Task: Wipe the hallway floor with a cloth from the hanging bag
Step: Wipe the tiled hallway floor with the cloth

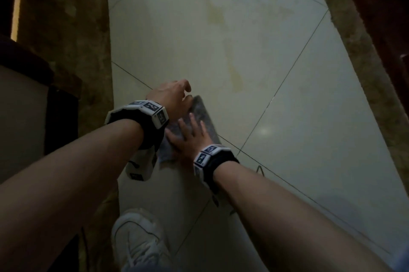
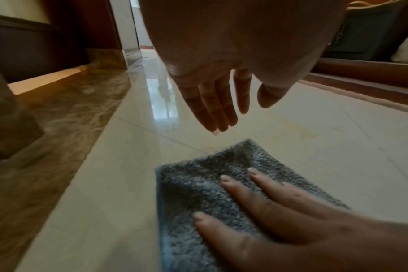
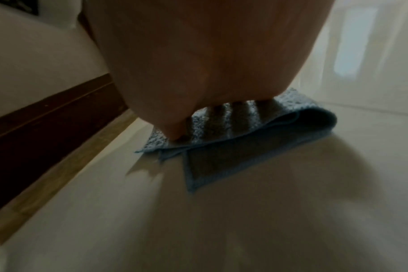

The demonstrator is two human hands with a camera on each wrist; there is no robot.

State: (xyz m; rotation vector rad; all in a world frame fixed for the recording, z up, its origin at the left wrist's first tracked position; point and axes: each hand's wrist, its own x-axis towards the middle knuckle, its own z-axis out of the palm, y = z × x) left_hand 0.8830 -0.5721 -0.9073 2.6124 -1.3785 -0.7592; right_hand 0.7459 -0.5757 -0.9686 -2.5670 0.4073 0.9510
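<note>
Both hands work over a folded blue-grey cloth (image 1: 200,116) lying on the pale tiled hallway floor (image 1: 276,68). Right hand (image 1: 190,136) lies flat on the cloth's near half, fingers straight and spread, pressing it down without curling round it; the left wrist view shows those fingers (image 2: 256,198) bearing on the fuzzy nap. That flat press probably pins the folded layers so the pad stays together and slides as one piece. Left hand (image 1: 172,99) hovers at the cloth's far left edge, fingers loosely extended and holding nothing; in its wrist view the fingertips (image 2: 214,119) hang above the cloth's far corner (image 2: 247,145), apart from it, likely ready to smooth or steady that end. Beyond the cloth's far end, yellowish blotches (image 1: 221,17) mark the tiles, the likely wiping target. Left of the cloth runs a brown marbled border strip (image 1: 93,50); nearer than the cloth, a white sneaker (image 1: 139,240) stands on the tiles.
</note>
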